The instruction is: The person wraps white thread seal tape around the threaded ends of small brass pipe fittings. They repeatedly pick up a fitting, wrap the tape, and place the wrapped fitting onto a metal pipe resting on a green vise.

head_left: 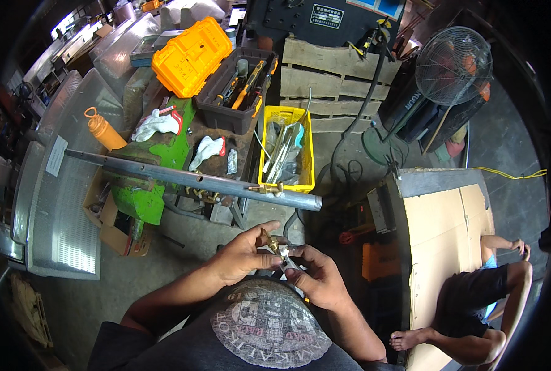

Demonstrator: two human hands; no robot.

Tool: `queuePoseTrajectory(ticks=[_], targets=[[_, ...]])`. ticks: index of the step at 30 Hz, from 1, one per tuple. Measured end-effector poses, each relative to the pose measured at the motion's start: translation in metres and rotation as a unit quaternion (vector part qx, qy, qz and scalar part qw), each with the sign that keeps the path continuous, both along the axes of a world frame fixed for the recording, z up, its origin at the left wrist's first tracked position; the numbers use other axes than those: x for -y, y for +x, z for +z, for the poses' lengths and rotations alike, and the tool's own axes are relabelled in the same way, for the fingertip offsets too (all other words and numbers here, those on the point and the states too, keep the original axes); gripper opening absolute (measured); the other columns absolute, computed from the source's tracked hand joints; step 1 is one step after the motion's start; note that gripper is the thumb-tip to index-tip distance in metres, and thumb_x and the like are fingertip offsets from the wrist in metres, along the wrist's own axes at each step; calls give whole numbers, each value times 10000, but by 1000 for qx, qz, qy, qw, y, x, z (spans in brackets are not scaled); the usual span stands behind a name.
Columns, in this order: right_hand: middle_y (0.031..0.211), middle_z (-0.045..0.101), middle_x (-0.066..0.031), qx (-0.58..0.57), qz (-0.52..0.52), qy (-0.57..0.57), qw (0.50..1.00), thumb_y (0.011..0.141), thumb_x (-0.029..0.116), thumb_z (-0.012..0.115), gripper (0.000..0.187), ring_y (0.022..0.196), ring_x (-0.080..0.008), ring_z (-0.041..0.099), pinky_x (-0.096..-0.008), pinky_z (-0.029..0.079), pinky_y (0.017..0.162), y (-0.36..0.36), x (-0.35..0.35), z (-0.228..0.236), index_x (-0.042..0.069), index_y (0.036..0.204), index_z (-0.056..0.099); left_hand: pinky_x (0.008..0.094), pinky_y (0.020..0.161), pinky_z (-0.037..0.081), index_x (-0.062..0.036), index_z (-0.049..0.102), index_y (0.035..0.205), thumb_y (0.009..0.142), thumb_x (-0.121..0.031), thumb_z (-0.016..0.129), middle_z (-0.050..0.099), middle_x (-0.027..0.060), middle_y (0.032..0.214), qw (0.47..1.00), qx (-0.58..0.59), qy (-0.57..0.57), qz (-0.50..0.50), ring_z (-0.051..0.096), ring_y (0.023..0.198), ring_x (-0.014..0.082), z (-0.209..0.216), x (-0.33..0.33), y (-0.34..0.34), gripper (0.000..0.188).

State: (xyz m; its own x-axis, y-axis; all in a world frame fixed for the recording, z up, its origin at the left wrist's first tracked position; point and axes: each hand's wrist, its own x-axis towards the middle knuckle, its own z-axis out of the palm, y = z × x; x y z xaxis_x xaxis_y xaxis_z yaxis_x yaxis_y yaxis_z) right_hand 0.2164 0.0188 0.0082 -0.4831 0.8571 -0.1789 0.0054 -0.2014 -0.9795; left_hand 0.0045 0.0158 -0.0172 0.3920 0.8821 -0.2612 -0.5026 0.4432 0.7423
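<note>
A small brass fitting (272, 242) is held up in front of the person's chest, just above the dark shirt (269, 321) with its round pale print. The left hand (246, 252) grasps it between thumb and curled fingers. Close beside it, the right hand (320, 281) has its thumb and fingers pinched on a pale, silvery piece (284, 251); it is probably metal, though too small and partly covered to name. The two hands nearly meet at the fitting.

Beyond them, a long grey pipe (226, 182) lies slantwise across the workbench, its threaded end jutting out to the right, with more brass fittings (268, 188) near that end. Behind the pipe are two white gloves with red cuffs, an orange bottle (105, 131) standing at the left, and an open dark toolbox (226, 114) with its orange lid (192, 55) beside it. A yellow crate (312, 162) of assorted items stands right of the bench. Farther right are a round fan (453, 65) and a cardboard-topped surface (439, 247), on which another person's bare leg (467, 346) rests.
</note>
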Motion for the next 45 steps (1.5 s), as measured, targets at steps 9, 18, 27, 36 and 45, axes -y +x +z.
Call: queuePoseTrajectory(ticks=[9,18,27,36,45], targets=[[1080,663,-141,14,6,30,999,874,97,735,386,1054,-187,620,-325,476,939,1,0,-2,-76,1198,617,266,851,519,-48,563,1118,855,5,760,648,40,1032,993,-50,97,48,629,991,110,-9,3,2,332],[1158,631,-109,-56,9,-51,997,924,58,687,519,1109,-166,594,-320,488,960,3,1,0,-33,1387,472,238,720,530,-41,609,1126,850,-11,758,683,26,909,937,-280,195,77,658,824,72,3,10,5,315],[1151,615,-78,-143,26,-123,982,975,86,623,394,1033,-151,605,-308,551,850,7,-7,-7,-7,1340,507,360,700,577,-83,665,1118,802,-75,748,718,127,959,808,-478,330,94,728,831,288,29,12,10,327],[1131,638,-89,-165,25,-185,968,1024,175,544,332,1004,-178,643,-328,602,768,8,-18,-18,-20,1292,556,341,668,571,-175,658,1294,802,-61,740,650,86,895,725,-560,399,38,683,756,241,24,12,5,511],[1088,662,-154,-160,28,-180,970,983,277,603,402,974,-246,692,-352,628,735,7,-19,-19,-34,1233,558,321,668,571,-216,652,1339,811,7,703,594,74,982,698,-542,464,64,650,788,205,19,8,3,576]])
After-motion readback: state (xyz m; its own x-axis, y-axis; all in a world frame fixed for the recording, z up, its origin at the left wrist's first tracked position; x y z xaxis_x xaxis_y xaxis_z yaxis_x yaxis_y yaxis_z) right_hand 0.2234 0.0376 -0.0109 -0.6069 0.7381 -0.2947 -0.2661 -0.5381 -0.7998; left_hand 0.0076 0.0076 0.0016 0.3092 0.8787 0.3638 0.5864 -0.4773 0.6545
